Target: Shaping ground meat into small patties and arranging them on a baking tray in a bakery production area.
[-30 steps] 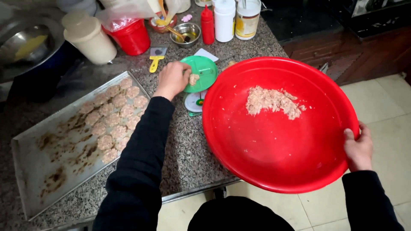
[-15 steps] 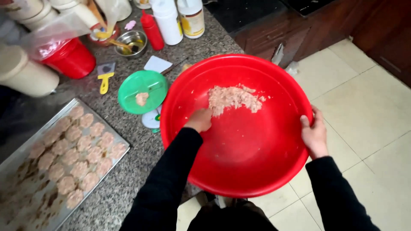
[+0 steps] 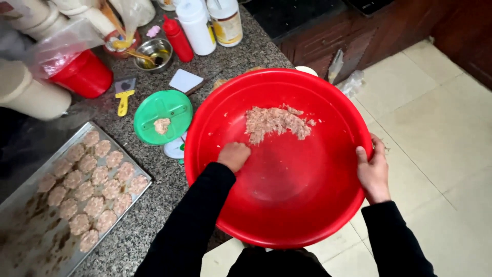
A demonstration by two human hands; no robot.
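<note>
Half a second before, the left hand [image 3: 233,155] had already been inside the large round red plastic basin [image 3: 307,215], close beside the pale pink minced-meat mixture [image 3: 277,122]; a full second before, it had been over the round green plastic press [image 3: 163,116] on the grey speckled granite desk [image 3: 154,205], where a small lump of mince [image 3: 162,125] was left. At this moment the hand sat lower on the basin wall, just short of the mince heap and apart from it, fingers curled under into a loose fist; whether that grip had closed on any meat could not be told. The camera view had also shifted, so the basin lay more centred and the tiled floor [image 3: 435,118] showed to the right.

The right hand [image 3: 373,173] clasped the basin's rim at the right side, thumb over the edge, holding the basin tilted and partly off the desk edge.

As for progress, the work looked well advanced: the rectangular metal baking tray [image 3: 20,246] at lower left carried several rows of formed round patties [image 3: 92,184] across its upper half, with its lower part greasy and unfilled. Only a modest patch of mixture remained on the basin's far wall, enough, by my estimate, for a few more patties. One portion waited on the green press, not yet moved to the tray.
</note>
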